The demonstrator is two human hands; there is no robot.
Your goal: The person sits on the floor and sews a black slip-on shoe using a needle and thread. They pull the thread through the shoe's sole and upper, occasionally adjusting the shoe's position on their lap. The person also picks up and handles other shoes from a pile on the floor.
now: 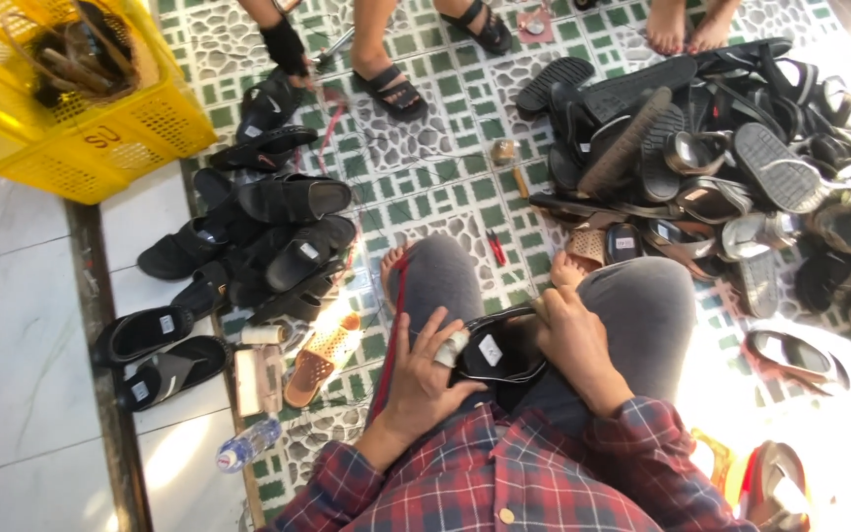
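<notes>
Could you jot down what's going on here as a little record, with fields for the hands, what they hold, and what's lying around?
Left hand: grip closed on the black sandal, a pale wrap on one finger
Right hand: clasps the sandal's upper edge
Posture: seated, sandal in the lap between grey-trousered knees
Left of the person: cluster of black slides, a tan sandal, a plastic bottle
Right: big heap of dark sandals
Top left: yellow basket
Floor: green patterned tiles
Others: sandalled and bare feet at the top edge

small white square label (pixel 490 349) on the held black sandal (pixel 504 357), similar white labels (pixel 166 324) on floor sandals (pixel 142 335)
</notes>
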